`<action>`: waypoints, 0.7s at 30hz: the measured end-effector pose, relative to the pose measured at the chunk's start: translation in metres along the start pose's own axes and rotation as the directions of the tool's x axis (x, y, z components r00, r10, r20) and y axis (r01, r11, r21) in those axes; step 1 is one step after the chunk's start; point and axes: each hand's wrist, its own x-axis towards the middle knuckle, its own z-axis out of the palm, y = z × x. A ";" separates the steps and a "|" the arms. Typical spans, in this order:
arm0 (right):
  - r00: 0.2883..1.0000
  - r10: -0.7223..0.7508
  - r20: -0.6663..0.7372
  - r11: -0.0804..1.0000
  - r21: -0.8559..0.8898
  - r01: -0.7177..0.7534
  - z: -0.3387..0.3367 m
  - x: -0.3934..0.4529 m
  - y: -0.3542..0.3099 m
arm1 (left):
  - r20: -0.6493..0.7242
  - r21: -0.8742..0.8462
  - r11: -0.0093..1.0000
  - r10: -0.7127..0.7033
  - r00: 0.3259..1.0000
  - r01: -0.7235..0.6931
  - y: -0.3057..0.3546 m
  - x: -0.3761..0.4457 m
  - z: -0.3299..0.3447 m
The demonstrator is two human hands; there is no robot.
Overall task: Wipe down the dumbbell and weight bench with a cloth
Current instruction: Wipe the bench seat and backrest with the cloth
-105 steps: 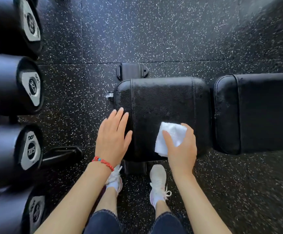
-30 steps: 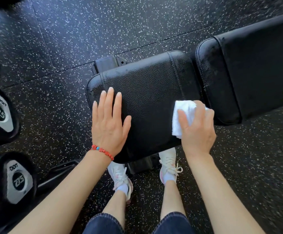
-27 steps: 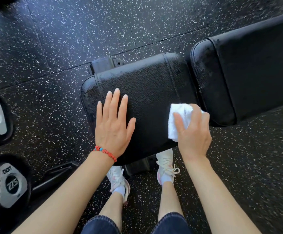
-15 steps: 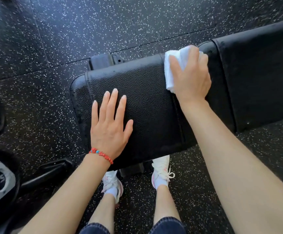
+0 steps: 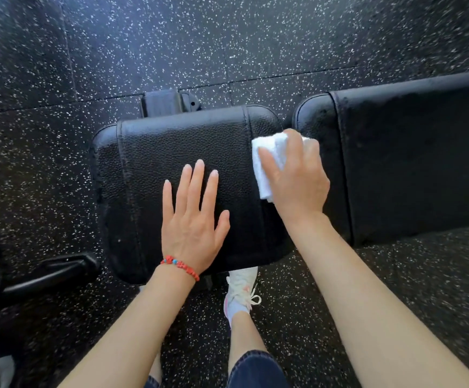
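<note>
Head view: looking straight down at a black weight bench (image 5: 171, 152) standing on speckled black rubber floor (image 5: 227, 46); both bare forearms reaching in from below.
Left hand: left hand (image 5: 191, 219) lying palm-down on the seat pad (image 5: 149, 197); fingers (image 5: 195, 180) straight and slightly spread, thumb angling out toward the right hand; holding nothing; red bead bracelet (image 5: 180, 266) sitting at the wrist.
Right hand: right hand (image 5: 297, 180) pressing a folded white cloth (image 5: 267, 161) onto the bench; thumb and fingers curling over the cloth, clamping it against the pad; fingertips reaching past the far edge of the cloth.
Cloth: lying under the right fingers at the seat pad's right end, just beside the gap to the back pad (image 5: 409, 163); its left edge showing beyond the thumb.
Bench: seat pad sitting beneath both palms; back pad extending away to the right of the right knuckles.
Dumbbell: dark blurred shapes showing at the frame's left edge, well apart from the left fingers; cannot tell what they are.
Feet: white sneaker (image 5: 241, 292) standing on the floor below the seat pad, between the forearms.
</note>
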 end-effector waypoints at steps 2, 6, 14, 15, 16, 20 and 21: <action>1.000 -0.025 -0.010 1.000 0.007 0.025 0.003 0.016 -0.003 | 0.003 0.003 1.000 -0.003 1.000 0.003 -0.001 0.000 0.001; 0.997 -0.076 -0.031 0.997 0.012 0.076 -0.006 -0.022 0.009 | 0.015 -0.008 1.000 -0.020 1.000 0.020 0.002 0.001 -0.003; 0.982 0.175 0.068 0.981 0.078 -0.180 -0.042 -0.067 0.085 | -0.011 -0.054 0.998 -0.030 1.000 0.029 0.030 0.009 -0.007; 0.973 0.199 0.116 0.975 0.072 -0.208 -0.041 -0.065 0.090 | -0.012 -0.059 0.998 -0.012 1.000 0.011 0.037 0.011 -0.005; 0.970 0.201 0.134 0.976 0.057 -0.210 -0.039 -0.060 0.092 | -0.011 -0.064 0.998 0.000 1.000 -0.001 0.043 0.012 -0.003; 0.992 0.128 0.014 0.992 -0.013 -0.128 -0.029 -0.011 0.075 | -0.003 -0.037 0.999 -0.005 1.000 0.005 0.049 0.011 0.005; 0.995 0.091 -0.028 0.994 -0.065 -0.093 -0.026 0.005 0.070 | -0.008 -0.035 0.999 -0.002 1.000 0.002 0.048 0.011 0.006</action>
